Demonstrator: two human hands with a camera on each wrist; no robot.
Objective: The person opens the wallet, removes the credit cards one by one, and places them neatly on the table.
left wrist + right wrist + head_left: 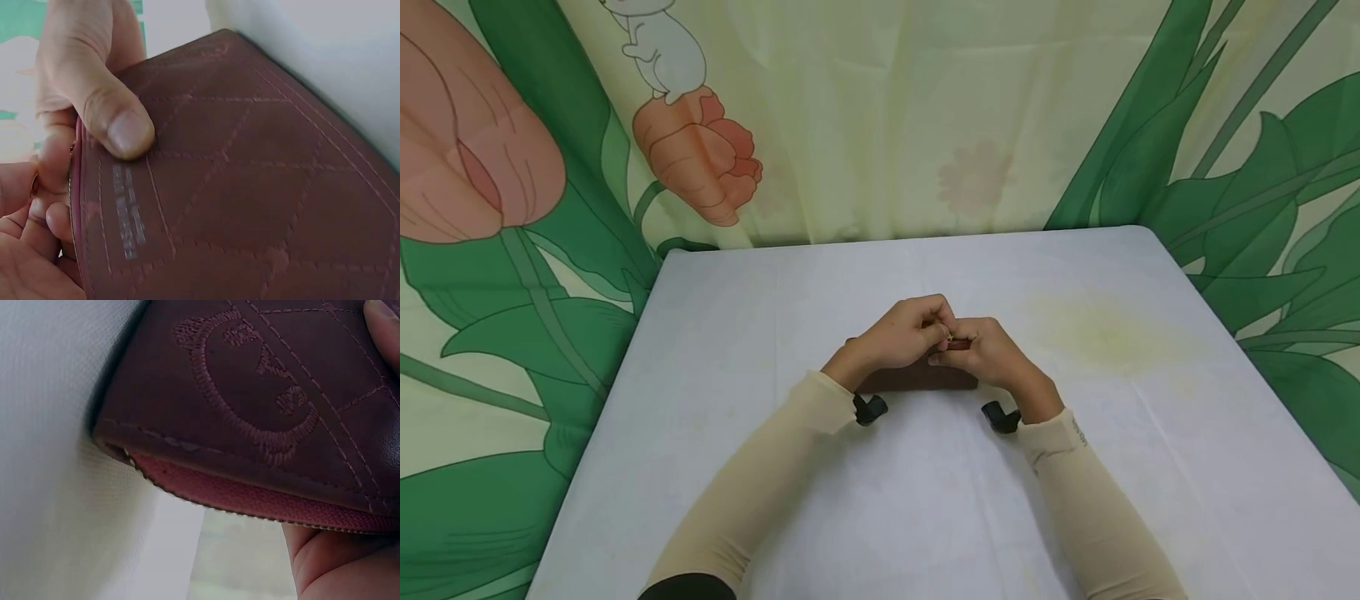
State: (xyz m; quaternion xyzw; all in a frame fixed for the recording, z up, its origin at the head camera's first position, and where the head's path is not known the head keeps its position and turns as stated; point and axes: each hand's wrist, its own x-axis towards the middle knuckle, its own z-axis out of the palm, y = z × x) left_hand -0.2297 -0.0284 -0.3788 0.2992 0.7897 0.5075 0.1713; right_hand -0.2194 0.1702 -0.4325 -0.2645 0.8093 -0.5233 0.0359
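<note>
A dark maroon wallet with quilted stitching stands on its edge on the white-covered table. In the right wrist view the wallet shows an embroidered face. Metal zipper teeth and a reddish zipper tape run along one side, apart from the facing edge. My left hand pinches a small gold zipper pull at the wallet's upper edge. Close beside it, my right hand grips the upper right part of the wallet, its thumb pressed flat on the near face. Fingers behind the wallet are partly hidden.
The table has a white cloth with a yellowish stain at right. Behind it hangs a curtain printed with plants and a rabbit. Black wrist cameras sit near both cuffs, close to the tabletop.
</note>
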